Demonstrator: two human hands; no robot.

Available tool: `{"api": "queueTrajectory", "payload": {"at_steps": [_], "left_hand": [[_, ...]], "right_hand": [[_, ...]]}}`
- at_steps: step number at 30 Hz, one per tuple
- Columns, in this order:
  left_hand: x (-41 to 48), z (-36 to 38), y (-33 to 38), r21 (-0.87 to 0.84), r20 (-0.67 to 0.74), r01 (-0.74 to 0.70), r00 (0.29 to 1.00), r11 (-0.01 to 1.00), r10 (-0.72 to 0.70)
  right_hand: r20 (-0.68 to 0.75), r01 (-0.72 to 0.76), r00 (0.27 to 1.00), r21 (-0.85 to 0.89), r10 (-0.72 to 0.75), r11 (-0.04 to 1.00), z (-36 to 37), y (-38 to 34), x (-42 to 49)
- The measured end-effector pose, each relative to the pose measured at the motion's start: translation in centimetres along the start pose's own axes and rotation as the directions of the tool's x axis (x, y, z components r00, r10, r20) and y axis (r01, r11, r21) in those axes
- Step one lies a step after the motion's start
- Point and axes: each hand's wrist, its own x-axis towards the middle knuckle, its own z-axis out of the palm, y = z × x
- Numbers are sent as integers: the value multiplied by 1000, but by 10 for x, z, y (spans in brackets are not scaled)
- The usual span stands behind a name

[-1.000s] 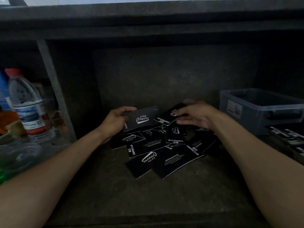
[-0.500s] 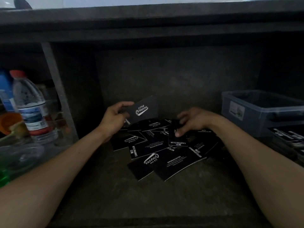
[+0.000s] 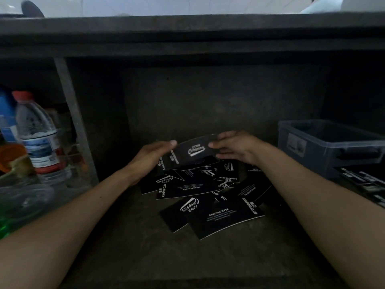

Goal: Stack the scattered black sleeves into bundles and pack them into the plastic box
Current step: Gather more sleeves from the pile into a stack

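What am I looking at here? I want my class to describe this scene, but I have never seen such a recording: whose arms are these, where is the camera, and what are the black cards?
No machine here: a person works with two bare hands. The camera sits on their head and looks forward and down, so the arms reach in from the bottom edge. The left hand and the right hand pinch the two ends of a black sleeve printed in white, lifted above a loose pile of sleeves on a dark shelf. A plastic box stands to the right, a water bottle to the left.
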Motion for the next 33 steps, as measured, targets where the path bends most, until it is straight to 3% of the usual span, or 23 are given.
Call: {"api": "queueTrajectory", "payload": {"at_steps": [2,4,7,8,10,15,21,24,28,33], "left_hand": [[1,1,-6,118,-19,-90,996,989,93],[5,3,-11,142,-54,-154,985,978,163],[10,-5,-7,70,-213,-128,967,989,140],[11,-8,-5,31,-265,-117,957,993,121],[12,-12,-4,5,-309,-101,946,995,97],[10,-10,-12,64,-184,-33,982,997,44],[10,-4,-10,-104,-107,3,994,995,-15],[10,-2,-10,-104,-127,-42,991,994,29],[8,0,-7,-86,-128,-50,991,995,39],[5,5,-2,-39,-71,-20,997,999,18]], "right_hand": [[-64,107,991,-154,-118,982,15,10,11],[-62,220,961,-411,-268,885,20,23,22],[161,288,950,-779,-266,557,21,36,26],[217,306,949,-809,-228,502,22,37,25],[259,312,950,-806,-174,503,20,34,25],[215,282,959,-810,-186,514,5,19,22],[197,294,956,-682,-218,670,-22,5,12],[115,265,961,-650,-253,712,-31,-3,2],[21,225,974,-237,-227,945,-23,-10,-10],[9,172,985,120,-174,978,12,6,-8]]}}
